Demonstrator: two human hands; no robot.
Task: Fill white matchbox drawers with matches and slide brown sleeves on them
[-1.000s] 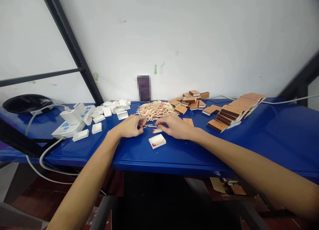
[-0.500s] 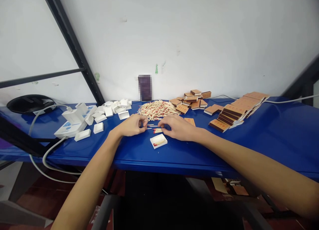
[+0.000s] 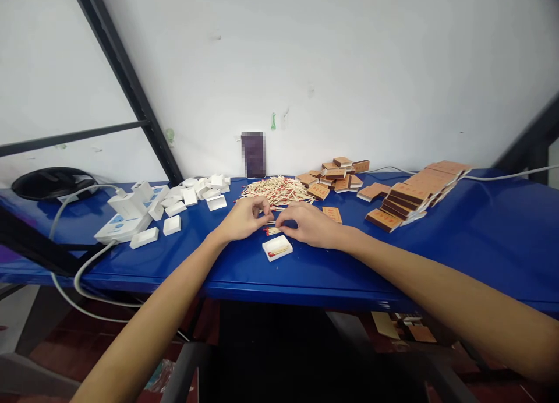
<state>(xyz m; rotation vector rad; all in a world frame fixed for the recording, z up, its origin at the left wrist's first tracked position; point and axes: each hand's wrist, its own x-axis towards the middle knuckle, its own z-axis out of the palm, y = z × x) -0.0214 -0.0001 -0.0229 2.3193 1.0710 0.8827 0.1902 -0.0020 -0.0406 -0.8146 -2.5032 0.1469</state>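
My left hand has its thumb and fingertips pinched together just in front of the heap of matches; matchsticks show at its fingertips. Facing it, my right hand is also closed in a pinch, its fingertips on matchsticks. A few red-headed matches lie on the blue table between the hands, partly covered by the right fingers. Nearer the front edge sits an open white matchbox tray with several matches inside.
White empty trays lie at the left beside a power strip with cables. Piled matchboxes and stacked matchboxes are at the right. One orange box lies behind my right hand. A phone leans on the wall.
My left hand has moved right, toward my right hand, and the gap between the fingertips has narrowed. My right hand has hardly moved.
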